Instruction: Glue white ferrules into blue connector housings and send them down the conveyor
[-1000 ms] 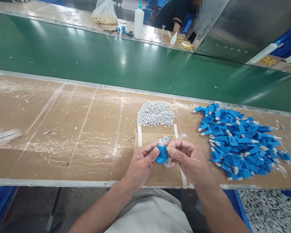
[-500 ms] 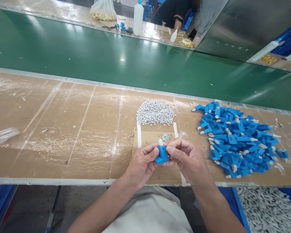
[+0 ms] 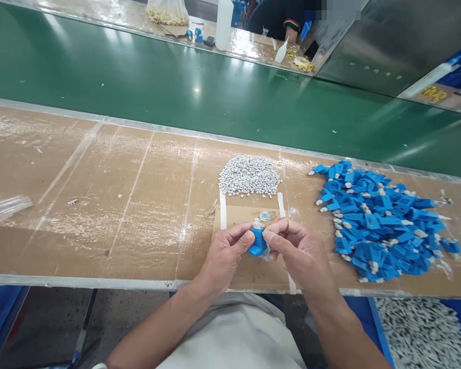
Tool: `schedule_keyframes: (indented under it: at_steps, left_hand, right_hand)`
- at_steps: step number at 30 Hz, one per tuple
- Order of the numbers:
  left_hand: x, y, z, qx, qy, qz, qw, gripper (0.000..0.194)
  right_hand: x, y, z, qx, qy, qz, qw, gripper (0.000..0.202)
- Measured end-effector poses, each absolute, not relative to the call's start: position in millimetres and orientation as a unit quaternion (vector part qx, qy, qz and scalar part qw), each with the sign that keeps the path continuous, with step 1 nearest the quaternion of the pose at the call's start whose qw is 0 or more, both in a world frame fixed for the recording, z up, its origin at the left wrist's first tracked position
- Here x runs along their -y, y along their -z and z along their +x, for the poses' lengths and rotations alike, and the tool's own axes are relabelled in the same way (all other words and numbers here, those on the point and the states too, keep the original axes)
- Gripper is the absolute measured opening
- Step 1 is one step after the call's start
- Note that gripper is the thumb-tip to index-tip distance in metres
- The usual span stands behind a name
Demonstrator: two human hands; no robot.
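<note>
A small blue plastic part with a white tip is held upright over the cardboard mat at the table's front. My left hand pinches it from the left, thumb across its face. Against its right side press the thumb and fingertips of my right hand; anything tiny between them is hidden. Just beyond my fingers lies a small clear round dish. A heap of small grey-white pieces lies farther back. To the right spreads a big pile of similar blue parts with white ends.
A green conveyor belt runs behind the cardboard-covered table. Clear plastic pieces lie at far left. A blue bin of grey-white pieces stands below right. Across the belt are a white bottle and a co-worker's arm.
The blue part has turned slightly in my fingers, and my right fingertips sit closer over its right side. The whole view has shifted a little.
</note>
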State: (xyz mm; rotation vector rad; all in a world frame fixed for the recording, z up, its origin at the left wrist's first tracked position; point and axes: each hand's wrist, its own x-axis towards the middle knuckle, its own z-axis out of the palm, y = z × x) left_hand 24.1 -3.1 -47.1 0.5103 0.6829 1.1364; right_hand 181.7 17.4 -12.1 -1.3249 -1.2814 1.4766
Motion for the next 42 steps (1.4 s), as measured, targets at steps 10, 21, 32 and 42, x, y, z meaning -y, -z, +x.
schedule_keyframes:
  at_steps: [10,21,32,42]
  left_hand:
    - [2.1,42.2,22.2,-0.413,-0.557,0.374,0.615,0.033]
    - [3.5,38.4,17.5,-0.359,-0.534,0.411,0.645,0.034]
    - [4.7,28.2,19.4,-0.341,-0.532,0.470,0.616,0.026]
    - [6.0,23.6,14.0,-0.337,-0.509,0.436,0.661,0.027]
  right_hand:
    - [-6.4,6.2,170.7,0.560,-0.462,-0.558,0.402,0.019]
    - [-22.0,8.0,185.7,0.390,-0.704,-0.446,0.392,0.025]
    - [-16.4,23.5,196.3,0.281,-0.780,-0.410,0.381,0.037]
    - [-18.8,12.6,193.0,0.294,-0.800,-0.382,0.357,0.036]
